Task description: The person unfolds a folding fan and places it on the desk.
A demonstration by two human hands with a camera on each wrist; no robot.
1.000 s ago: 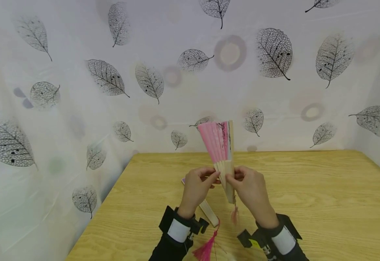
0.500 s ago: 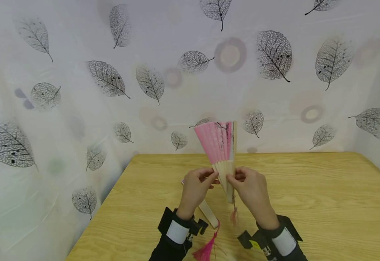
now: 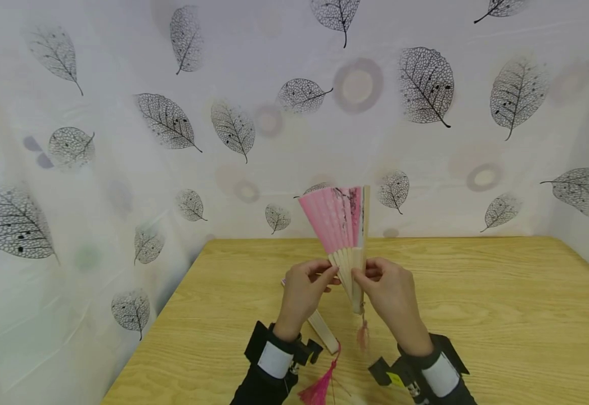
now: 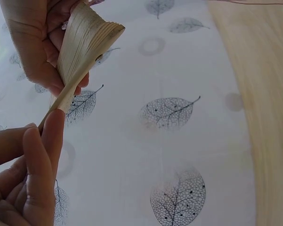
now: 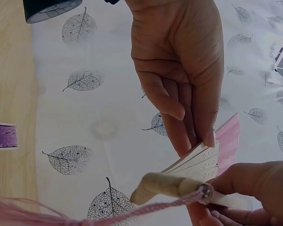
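Between left hand (image 3: 299, 289) and right hand (image 3: 389, 289), pink fan (image 3: 332, 222), part-spread; both pinch its ribs (image 3: 344, 263); step seemingly spreading or folding, unclear which; next likely calls for steady right pinch, left swinging ribs.

The left hand (image 4: 35, 176) pinches the fan's (image 4: 84, 47) thin edge; the right hand (image 4: 30, 52) holds its thicker side. Beyond lie leaf-printed cloth (image 4: 117, 155) and table (image 4: 268, 117).
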